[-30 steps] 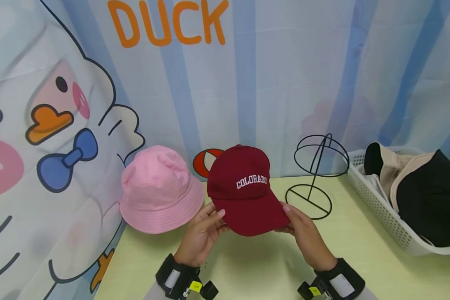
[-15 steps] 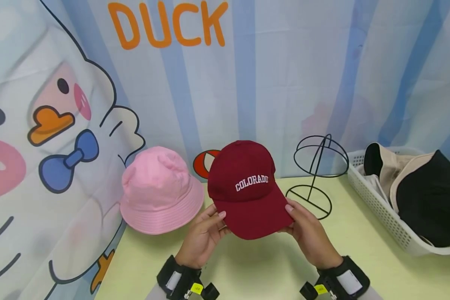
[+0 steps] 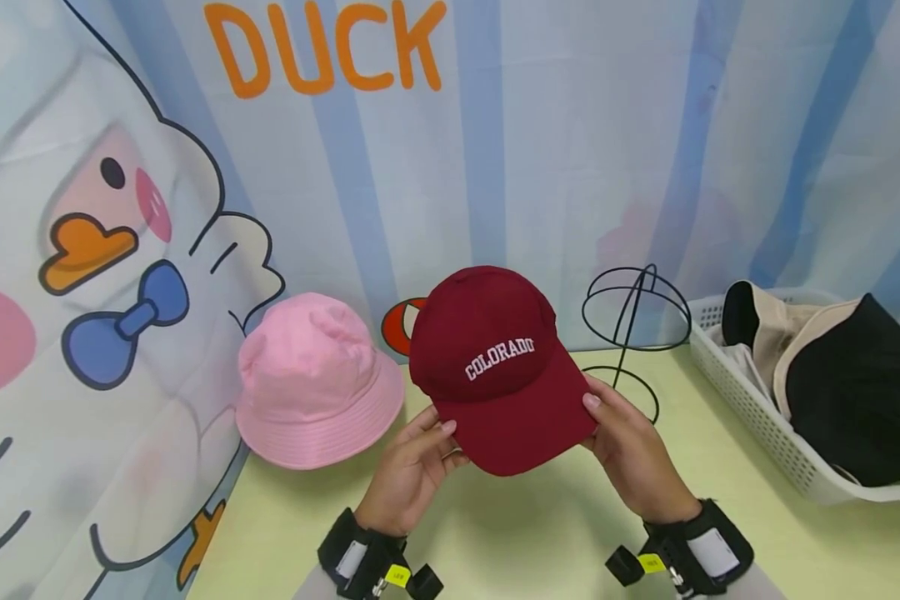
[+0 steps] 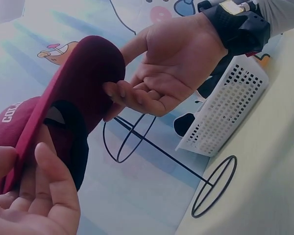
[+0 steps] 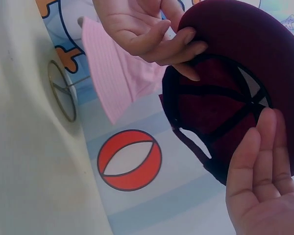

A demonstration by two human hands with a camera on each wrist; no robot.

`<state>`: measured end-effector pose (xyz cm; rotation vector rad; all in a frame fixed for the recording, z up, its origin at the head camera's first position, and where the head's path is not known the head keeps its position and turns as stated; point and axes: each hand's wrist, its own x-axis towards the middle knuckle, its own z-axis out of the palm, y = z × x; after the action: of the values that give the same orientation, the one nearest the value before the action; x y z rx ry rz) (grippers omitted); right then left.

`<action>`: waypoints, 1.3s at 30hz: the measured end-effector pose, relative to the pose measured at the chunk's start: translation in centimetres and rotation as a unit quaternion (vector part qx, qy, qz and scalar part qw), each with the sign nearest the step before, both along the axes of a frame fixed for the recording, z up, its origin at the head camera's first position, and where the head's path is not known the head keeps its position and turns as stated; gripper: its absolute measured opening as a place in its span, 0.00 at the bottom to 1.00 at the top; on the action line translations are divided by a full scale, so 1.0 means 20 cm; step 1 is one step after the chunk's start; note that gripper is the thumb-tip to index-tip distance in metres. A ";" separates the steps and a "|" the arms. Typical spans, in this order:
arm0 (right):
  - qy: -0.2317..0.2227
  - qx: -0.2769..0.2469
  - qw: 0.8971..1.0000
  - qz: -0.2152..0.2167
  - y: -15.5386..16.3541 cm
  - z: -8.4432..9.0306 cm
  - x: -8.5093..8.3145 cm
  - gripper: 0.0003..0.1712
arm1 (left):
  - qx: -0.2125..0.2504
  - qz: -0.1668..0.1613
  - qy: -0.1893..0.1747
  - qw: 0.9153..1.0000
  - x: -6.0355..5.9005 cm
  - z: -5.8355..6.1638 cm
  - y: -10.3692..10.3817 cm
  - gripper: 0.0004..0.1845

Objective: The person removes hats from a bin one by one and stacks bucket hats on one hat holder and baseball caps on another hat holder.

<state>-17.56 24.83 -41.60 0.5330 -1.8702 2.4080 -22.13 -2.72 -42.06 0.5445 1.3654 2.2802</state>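
Both hands are on the dark red cap [image 3: 487, 333], held up over the pale yellow worktop [image 3: 517, 542], crown away, brim [image 3: 521, 429] toward the wearer. Left hand [image 3: 405, 475] is clamped on one edge of the brim, thumb on top, fingers beneath; right hand [image 3: 633, 454] pinches the opposite edge the same way.

To hold it well: even, light pressure both sides, since pulling unevenly would likely twist the brim. Brim looks a bit tilted, higher at the right hand; levelling it should help. Fingers should stay off the crown, which probably dents easily.

Materials: cap looks like matte woven fabric, rounded crown, stiffish curved brim, raised-looking white COLORADO lettering [image 3: 499, 359]. Inside, dark tape over the seams, strap and gap at the back. Pink bucket hat [image 3: 315, 383], left of the cap, is soft, creased, with stitched rings round its brim. Wire stand [image 4: 176, 160]: thin black rods, round base, domed ring top. Basket [image 4: 235, 93]: white, perforated, plastic-looking, holding black and beige cloth pieces [image 3: 858, 400].
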 end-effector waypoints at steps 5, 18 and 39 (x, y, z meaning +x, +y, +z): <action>0.031 -0.024 0.999 0.025 0.03 0.04 0.00 0.26 | 0.008 -0.009 0.014 1.000 -0.01 0.03 0.03 0.14; 0.016 -0.186 0.976 0.111 0.11 0.19 -0.03 0.24 | 0.019 -0.034 0.043 0.998 -0.01 0.17 0.12 0.16; 0.008 -0.268 0.962 0.043 0.17 0.44 -0.10 0.14 | 0.092 -0.015 -0.043 0.995 -0.09 0.45 0.27 0.22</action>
<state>-19.49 28.28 -32.90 0.5871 -1.1190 2.7897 -23.97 2.62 -32.99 0.5151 1.1076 2.3897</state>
